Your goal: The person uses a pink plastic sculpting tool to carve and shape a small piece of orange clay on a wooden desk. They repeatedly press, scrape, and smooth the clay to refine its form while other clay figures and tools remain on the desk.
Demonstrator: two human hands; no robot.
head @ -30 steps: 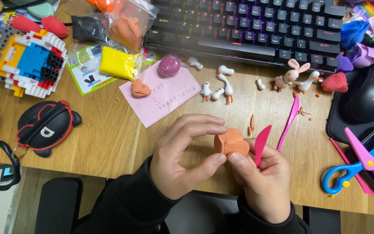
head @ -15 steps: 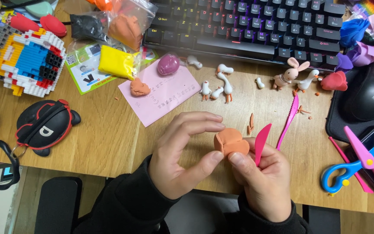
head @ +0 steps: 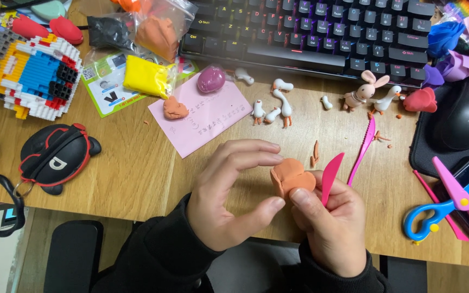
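I pinch an orange clay lump [head: 291, 178] between my left hand [head: 229, 201] thumb and curled fingers [head: 256, 158] and my right hand [head: 329, 230] thumb, just above the tabletop [head: 137, 163]. My right fingers also grip a pink modelling blade [head: 331, 176], upright beside the lump. A pink plastic knife [head: 363, 146] lies just beyond.

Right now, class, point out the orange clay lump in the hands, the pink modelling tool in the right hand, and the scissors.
orange clay lump [head: 291, 177], head view, its middle.
pink modelling tool [head: 331, 172], head view, blade.
scissors [head: 458, 201], head view, pivot area.
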